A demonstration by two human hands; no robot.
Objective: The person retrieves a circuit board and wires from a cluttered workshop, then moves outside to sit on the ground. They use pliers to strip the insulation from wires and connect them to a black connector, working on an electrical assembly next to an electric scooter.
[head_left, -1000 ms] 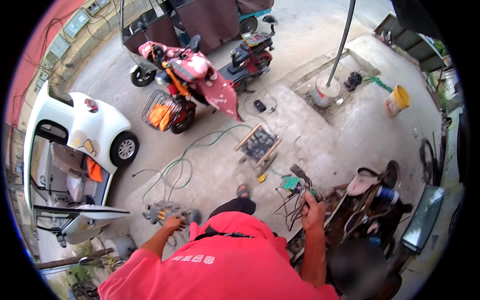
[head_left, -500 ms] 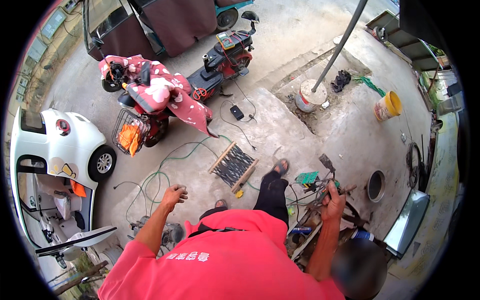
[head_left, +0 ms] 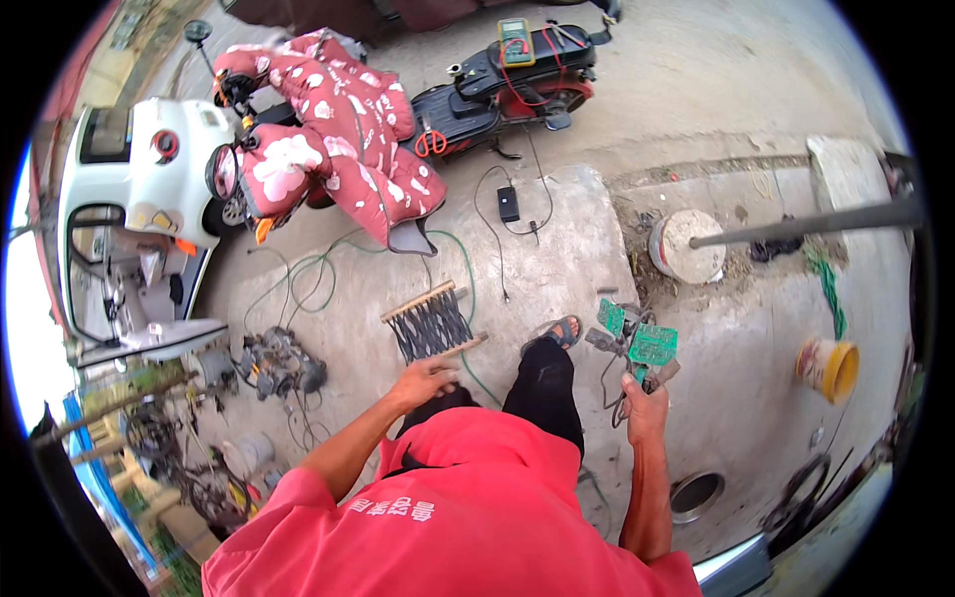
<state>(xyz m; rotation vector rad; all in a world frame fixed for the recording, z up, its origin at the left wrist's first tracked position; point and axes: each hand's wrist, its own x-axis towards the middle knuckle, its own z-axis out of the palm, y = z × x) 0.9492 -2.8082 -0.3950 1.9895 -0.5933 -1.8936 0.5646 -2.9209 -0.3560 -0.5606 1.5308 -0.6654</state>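
Note:
My right hand (head_left: 645, 406) is closed around dark cables of a bundle of green circuit boards (head_left: 653, 344), holding it above the concrete right of my sandalled foot. Dark connectors and a loop of cable hang from the boards. My left hand (head_left: 426, 382) is in front of my body, just on the near side of a low folding stool (head_left: 431, 328) with wooden bars and a black woven seat. Its fingers are loosely stretched, and nothing shows in them. Whether it touches my leg I cannot tell.
An electric scooter with a pink flowered cover (head_left: 348, 119) stands ahead, a multimeter (head_left: 515, 42) on its seat. A black charger (head_left: 508, 204) and green cable (head_left: 468, 269) lie on the ground. Right are a pole in a round base (head_left: 686, 249) and yellow bucket (head_left: 841, 370); left, a white vehicle (head_left: 179, 139).
The view has turned. My right hand has brought the circuit boards away from the clutter of parts at the right. My left hand has moved right, closer to the stool.

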